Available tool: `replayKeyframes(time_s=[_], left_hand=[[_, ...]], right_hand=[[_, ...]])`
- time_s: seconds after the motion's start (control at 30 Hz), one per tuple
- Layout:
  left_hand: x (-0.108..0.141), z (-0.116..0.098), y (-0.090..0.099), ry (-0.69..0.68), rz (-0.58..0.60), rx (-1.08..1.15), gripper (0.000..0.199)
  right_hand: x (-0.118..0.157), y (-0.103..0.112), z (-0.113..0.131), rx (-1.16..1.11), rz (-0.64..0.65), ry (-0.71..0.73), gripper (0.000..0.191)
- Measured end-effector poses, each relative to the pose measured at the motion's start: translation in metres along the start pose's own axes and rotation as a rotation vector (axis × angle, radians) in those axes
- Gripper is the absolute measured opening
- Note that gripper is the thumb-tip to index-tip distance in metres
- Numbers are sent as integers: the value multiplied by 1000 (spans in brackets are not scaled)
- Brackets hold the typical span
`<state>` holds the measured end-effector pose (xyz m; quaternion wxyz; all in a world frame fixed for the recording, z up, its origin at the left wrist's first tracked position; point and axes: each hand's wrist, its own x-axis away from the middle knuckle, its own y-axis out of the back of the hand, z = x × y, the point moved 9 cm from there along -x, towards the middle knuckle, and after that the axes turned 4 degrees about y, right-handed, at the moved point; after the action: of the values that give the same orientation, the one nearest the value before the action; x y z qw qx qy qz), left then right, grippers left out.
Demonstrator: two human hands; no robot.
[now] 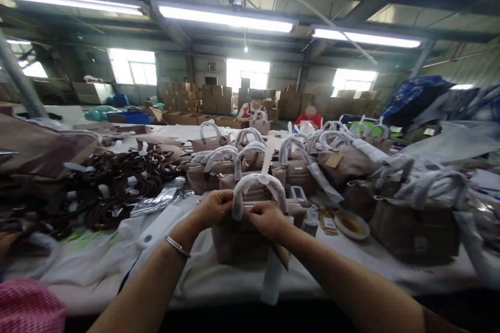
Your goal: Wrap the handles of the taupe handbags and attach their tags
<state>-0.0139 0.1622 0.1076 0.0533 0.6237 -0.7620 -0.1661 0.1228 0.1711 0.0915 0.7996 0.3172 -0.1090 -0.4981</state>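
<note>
A taupe handbag (238, 245) stands upright on the table right in front of me, its raised handle (260, 181) wrapped in white padding. At the left foot of that handle, my left hand (215, 209) has its fingers closed on the bag's top edge. My right hand (270, 221) pinches the top of the bag inside the handle; the exact piece under its fingertips is hidden. A brown tag (282, 257) and a white strip (272, 278) hang at the bag's front, below my right wrist.
Several similar handbags (416, 226) crowd the table's far side and right. Coiled dark straps (133, 184) are heaped on the left, beside clear plastic packets (160, 197). A tape roll (351, 225) lies at right. Two people (253, 109) sit across; a pink sleeve (31, 306) shows lower left.
</note>
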Motion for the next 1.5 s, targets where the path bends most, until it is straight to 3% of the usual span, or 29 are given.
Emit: replayKeyframes(time_s=[0.13,0.27,0.4,0.47,0.57,0.7,0.8,0.9,1.0,1.1,1.2,1.33,1.5], left_hand=[[0,-11,-9,-103,104,-137,24],[9,-30,-7,-269,110,-512,18],[26,-31,14,-201,-89,-848,20],[43,-28,23,-124,-225,-872,21],[67,-10,19,54,-316,-590,23],[81,26,-18,290,-221,-68,24],[80,38,-41,335,-159,100,24],[78,46,-48,372,-165,174,25],[80,53,-48,402,-195,300,25],[83,60,-58,442,-138,535,28],[85,64,-64,465,-114,671,30],[92,63,-64,485,-167,654,37],[97,69,-65,525,-163,658,47]], right_hand=[[-8,-7,10,-76,-4,65,25],[-7,-4,11,-132,-12,100,27],[3,-5,11,-81,37,134,20],[10,-8,11,-41,53,156,17],[19,-13,7,1,10,153,17],[24,-21,4,-68,-55,133,19],[25,-22,6,-166,-75,145,21],[30,-25,6,-318,-10,159,23],[34,-34,-8,-646,76,43,33],[35,-43,-21,-844,99,-85,37],[33,-42,-18,-708,74,-64,32],[33,-29,-8,-450,-46,62,25],[27,-30,-21,-262,-117,185,27]])
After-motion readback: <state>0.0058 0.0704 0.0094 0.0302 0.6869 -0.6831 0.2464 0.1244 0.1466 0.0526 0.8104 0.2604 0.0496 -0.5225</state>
